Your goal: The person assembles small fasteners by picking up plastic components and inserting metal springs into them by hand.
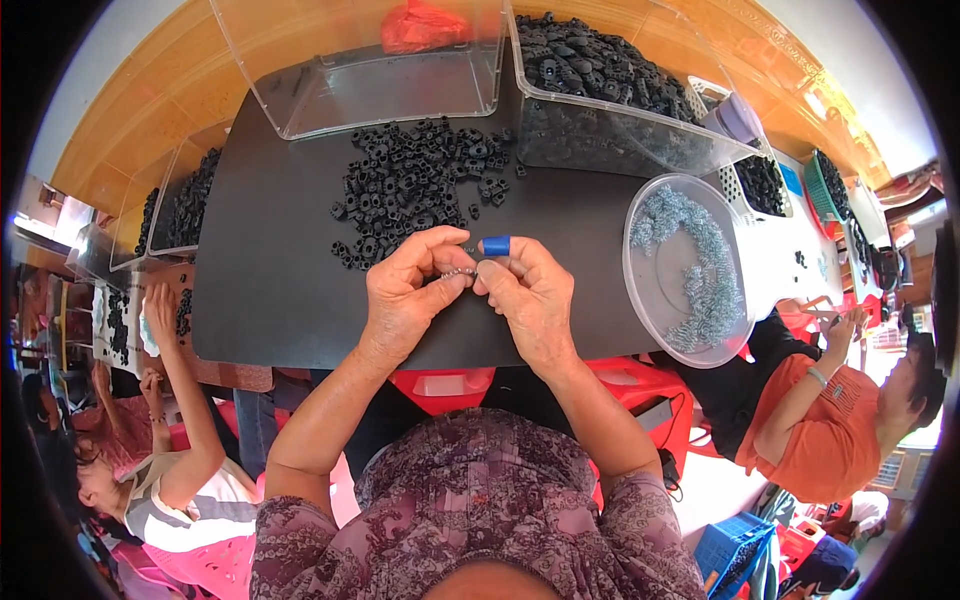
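Observation:
My left hand (410, 290) and my right hand (530, 300) meet over the near part of the dark table (270, 290). Between thumb and fingers, both pinch a thin, silvery, coiled piece like a small spring (458, 272); its ends are hidden by my fingertips. A blue band (495, 246) wraps a finger of my right hand. Just beyond my hands spreads a loose pile of small black plastic parts (410, 180). To the right, a clear oval tub (655, 290) holds a curved heap of small, shiny, pale blue-grey pieces (705, 285) that look like springs.
At the back stand a clear bin (380, 95) with a red plastic bag (425, 27) and another clear bin (620, 135) full of black parts. A co-worker in orange (825, 430) sits right, another person (190, 480) left. Red stools (440, 388) stand below the table edge.

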### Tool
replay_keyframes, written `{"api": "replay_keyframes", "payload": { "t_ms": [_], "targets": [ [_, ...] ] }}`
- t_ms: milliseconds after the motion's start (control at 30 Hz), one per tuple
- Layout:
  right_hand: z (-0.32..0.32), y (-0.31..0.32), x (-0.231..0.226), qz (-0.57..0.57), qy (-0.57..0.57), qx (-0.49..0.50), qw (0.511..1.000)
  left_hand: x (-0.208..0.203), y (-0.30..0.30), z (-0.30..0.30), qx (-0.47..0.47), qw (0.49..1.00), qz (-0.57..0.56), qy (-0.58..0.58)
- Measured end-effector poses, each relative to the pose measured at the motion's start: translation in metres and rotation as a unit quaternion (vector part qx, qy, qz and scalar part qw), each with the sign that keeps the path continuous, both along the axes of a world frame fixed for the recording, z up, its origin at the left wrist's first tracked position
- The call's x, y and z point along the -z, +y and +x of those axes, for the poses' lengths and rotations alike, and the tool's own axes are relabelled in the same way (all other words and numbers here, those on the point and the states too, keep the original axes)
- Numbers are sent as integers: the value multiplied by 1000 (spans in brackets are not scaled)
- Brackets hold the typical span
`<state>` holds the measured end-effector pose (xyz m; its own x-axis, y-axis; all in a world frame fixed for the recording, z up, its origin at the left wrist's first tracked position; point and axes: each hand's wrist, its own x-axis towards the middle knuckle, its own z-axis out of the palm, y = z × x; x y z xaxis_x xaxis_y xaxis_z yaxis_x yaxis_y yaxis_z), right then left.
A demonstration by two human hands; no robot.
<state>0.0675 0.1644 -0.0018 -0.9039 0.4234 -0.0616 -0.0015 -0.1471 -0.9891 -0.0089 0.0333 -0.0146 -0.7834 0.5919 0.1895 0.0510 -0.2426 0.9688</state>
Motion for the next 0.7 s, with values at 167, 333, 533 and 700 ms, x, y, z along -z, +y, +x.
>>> {"api": "replay_keyframes", "payload": {
  "t_ms": [167, 333, 533, 700],
  "targets": [
    [-7, 1, -1, 0, 1, 12, 1000, 10, 1, -2, -19, 999, -16, -46],
    [-11, 11, 0, 13, 36, 55, 998, 4, 11, -1, -178, 931, -171, 267],
    [-12, 21, 7, 70, 22, 58, 996, 10, 16, -6, -197, 885, -231, 353],
    [-10, 26, 9, 68, 20, 58, 996, 7, 15, -8, -197, 853, -248, 414]
  ]
}}
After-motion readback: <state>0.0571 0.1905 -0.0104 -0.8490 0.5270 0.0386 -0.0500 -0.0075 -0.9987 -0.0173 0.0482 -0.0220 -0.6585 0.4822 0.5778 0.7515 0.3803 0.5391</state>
